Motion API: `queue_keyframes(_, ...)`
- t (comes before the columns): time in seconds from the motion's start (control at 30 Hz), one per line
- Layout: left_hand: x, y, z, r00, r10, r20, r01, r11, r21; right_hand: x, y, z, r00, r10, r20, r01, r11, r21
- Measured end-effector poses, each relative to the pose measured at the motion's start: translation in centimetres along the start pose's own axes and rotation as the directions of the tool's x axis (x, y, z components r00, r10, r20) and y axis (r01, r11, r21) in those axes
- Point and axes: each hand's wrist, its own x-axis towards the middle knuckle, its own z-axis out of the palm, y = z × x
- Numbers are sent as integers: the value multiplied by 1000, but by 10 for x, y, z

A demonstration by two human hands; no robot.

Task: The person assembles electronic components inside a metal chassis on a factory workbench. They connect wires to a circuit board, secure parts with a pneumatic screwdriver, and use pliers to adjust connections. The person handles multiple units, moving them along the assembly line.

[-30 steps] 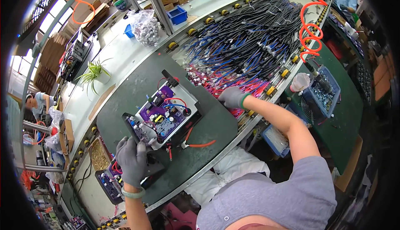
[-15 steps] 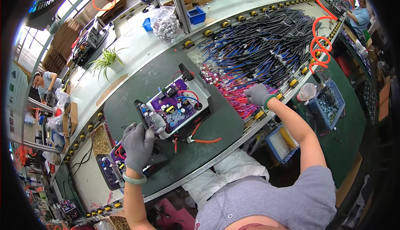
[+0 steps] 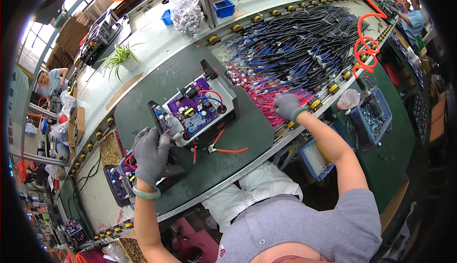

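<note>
A metal casing (image 3: 223, 125), open at the top with a purple circuit board (image 3: 190, 113) inside, sits on the dark green mat (image 3: 143, 101). My gloved left hand (image 3: 151, 156) is beside the casing's near left corner, thumb apart from the fingers; no held thing shows in it. Under that forearm's wrist lies a second open unit (image 3: 119, 183), partly covered by the hand. My gloved right hand (image 3: 288, 108) is over the pink wires (image 3: 259, 94), its fingers curled in and their tips hidden. Orange-handled pliers (image 3: 231, 150) lie in front of the casing.
A large heap of black and blue cables (image 3: 300, 48) spreads beyond the pink wires. A blue bin of small parts (image 3: 376, 115) stands right, near a coiled orange hose (image 3: 366, 48). A potted plant (image 3: 128, 63) and a bag of white parts (image 3: 185, 17) are farther off. Two other people work nearby.
My right hand has shifted slightly left over the pink wires, its fingers more curled. The left hand stays beside the casing. The whole view has shifted a little.
</note>
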Motion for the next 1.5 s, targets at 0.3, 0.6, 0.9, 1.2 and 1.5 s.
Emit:
queue_keyframes(0.3, -3, 6, -2, 990, 16, -141, -3, 995, 96, -1, 24, -36, 999, 31, -20, -21, 924, 383)
queue_keyframes(0.6, 39, 99, -12, 998, -29, 52, 52, 839, -542, -55, -60, -162, 934, -62, -352, 355, 278, 893)
queue_keyframes(0.9, 98, 77, 0, 995, -90, -31, 46, 738, -673, -9, -154, -216, 888, -208, -410, 457, 310, 834)
queue_keyframes(1.2, 102, 21, 36, 955, -173, 241, 284, 766, -576, 35, -156, -205, 736, -392, -552, 676, 382, 630)
queue_keyframes(1.5, 108, 26, 36, 941, -181, 286, 285, 881, -379, 56, -151, -184, 791, -399, -465, 597, 334, 729)
